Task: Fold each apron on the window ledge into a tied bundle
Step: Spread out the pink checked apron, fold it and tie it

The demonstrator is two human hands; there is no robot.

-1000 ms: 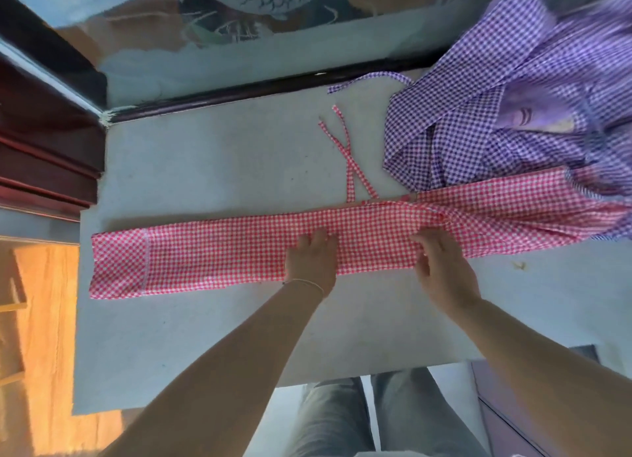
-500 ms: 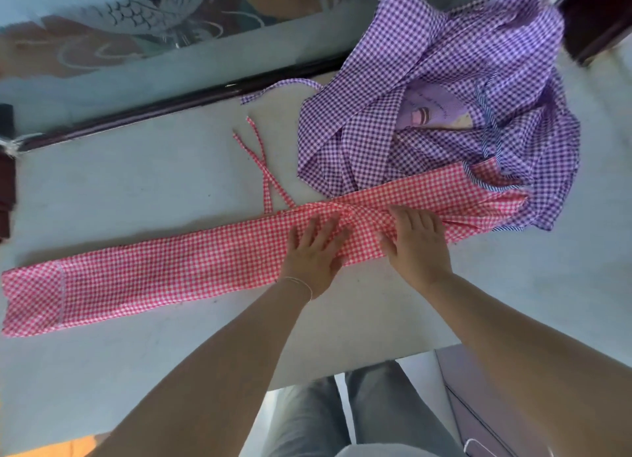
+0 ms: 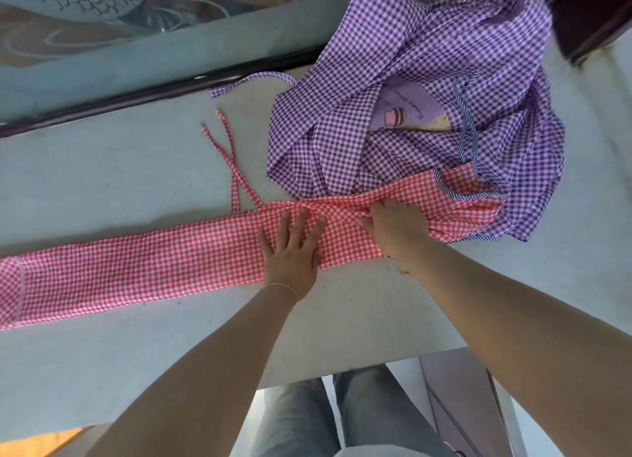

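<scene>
- Your left hand point(image 3: 290, 251) lies flat, fingers straight, pressing the red apron point(image 3: 143, 261) near its middle.
- Your right hand point(image 3: 393, 231), just beside it, curls its fingers into the bunched cloth there.
- The red apron is a long, thin checked strip lying across the ledge point(image 3: 119, 169); most of its length runs left of your grip, so your left hand is nearer that end.
- Beyond, two ties point(image 3: 232, 169) cross.
- Farthest, the purple apron point(image 3: 410, 97) is a crumpled heap overlapping the red end.
</scene>
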